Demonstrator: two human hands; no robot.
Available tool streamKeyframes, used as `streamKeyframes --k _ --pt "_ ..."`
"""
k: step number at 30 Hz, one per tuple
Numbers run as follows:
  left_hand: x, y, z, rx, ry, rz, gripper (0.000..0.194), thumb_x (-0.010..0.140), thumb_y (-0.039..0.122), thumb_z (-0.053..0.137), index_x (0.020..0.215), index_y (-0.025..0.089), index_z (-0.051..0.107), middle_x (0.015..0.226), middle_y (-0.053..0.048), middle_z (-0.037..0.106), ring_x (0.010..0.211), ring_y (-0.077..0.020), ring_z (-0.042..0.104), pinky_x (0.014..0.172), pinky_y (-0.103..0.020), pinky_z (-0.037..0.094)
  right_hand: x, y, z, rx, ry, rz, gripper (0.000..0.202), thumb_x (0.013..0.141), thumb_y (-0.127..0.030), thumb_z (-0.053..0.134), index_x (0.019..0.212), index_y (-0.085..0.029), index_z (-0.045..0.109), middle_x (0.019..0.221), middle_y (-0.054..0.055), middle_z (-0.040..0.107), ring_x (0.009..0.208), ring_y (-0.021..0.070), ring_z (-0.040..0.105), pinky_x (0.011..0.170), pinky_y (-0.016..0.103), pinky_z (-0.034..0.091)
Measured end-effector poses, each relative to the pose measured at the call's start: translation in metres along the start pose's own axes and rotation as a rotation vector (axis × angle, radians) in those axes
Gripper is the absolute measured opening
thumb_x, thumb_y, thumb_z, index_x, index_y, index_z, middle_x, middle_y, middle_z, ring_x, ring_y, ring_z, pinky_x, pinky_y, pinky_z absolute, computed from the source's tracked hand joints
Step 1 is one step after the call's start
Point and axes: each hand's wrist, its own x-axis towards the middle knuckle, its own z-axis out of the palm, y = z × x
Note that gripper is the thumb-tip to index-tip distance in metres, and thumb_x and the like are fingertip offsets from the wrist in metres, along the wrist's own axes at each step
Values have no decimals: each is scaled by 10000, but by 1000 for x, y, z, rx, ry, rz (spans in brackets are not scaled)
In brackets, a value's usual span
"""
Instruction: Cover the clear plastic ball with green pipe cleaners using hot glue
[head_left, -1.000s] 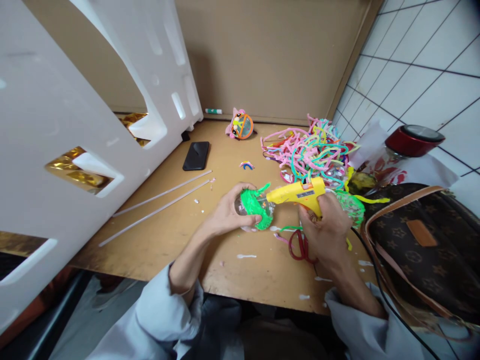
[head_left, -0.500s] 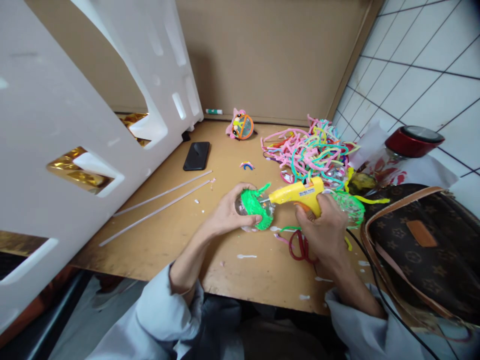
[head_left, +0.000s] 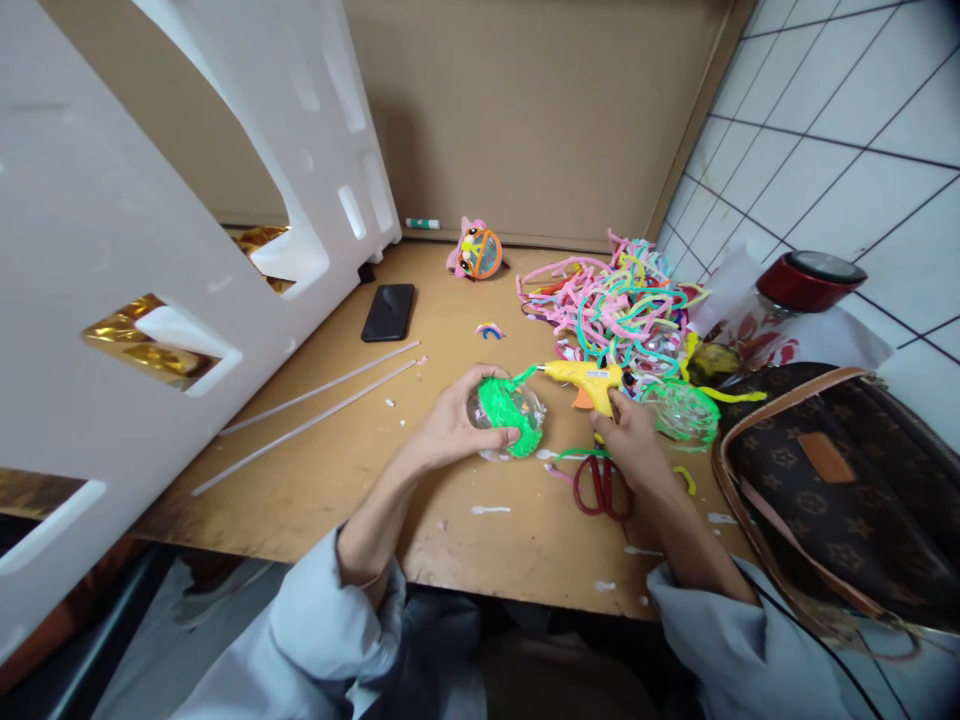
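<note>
My left hand [head_left: 466, 415] is closed around a clear plastic ball [head_left: 534, 408] partly covered with bright green pipe cleaner [head_left: 501, 408]. A loose end of the green strand sticks up from its top. In my right hand [head_left: 628, 437] is a yellow hot glue gun [head_left: 586, 378], held by its handle. Its metal nozzle points left, close by the tip of the loose green end; whether they touch I cannot tell. Under my right wrist lie red-handled scissors [head_left: 592, 492]. A second clear piece with green strands [head_left: 684, 412] rests on the table right of my right hand.
A tangle of colourful pipe cleaners [head_left: 611, 300] lies at the back right. A patterned handbag [head_left: 847, 480] and a red-lidded jar [head_left: 806, 285] stand right. Left are a phone [head_left: 388, 312], two glue sticks [head_left: 322, 420] and a white plastic panel [head_left: 247, 250]. A decorated ball [head_left: 478, 252] sits behind.
The glue gun's nozzle has drawn back from the ball's green face and moved up to the loose strand end. My left hand still holds the ball in much the same place.
</note>
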Motion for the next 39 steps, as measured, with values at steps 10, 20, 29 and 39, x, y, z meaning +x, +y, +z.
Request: streamKeyframes --k 10,20,29,39 --pt "0 3 2 38 16 19 613 579 346 803 1115 187 551 955 -18 628 844 -185 600 726 -286 522 -4 -1 5 -436 74 -86 227 780 -170 486 950 -137 632 843 93 629 783 218 528 707 323 414" --pt "-2 2 4 65 9 44 625 587 343 809 1137 184 557 1074 -48 627 880 -190 600 785 -309 519 -20 -62 -5 -214 191 -380 247 980 -262 453 1073 -185 669 997 92 700 940 225 633 843 375 488" --pt "-4 2 5 160 16 138 594 603 318 779 1144 184 575 1169 -86 632 1086 -280 611 973 -426 498 -26 -114 17 -210 333 -439 246 957 -388 532 997 -182 660 827 69 660 772 207 614 701 336 479" --pt "-4 -1 5 165 16 154 607 606 326 764 1164 189 567 1209 -95 622 1128 -291 598 1019 -436 468 -19 -117 22 -144 314 -423 266 944 -251 509 683 -219 547 678 6 606 575 132 512 563 272 385"
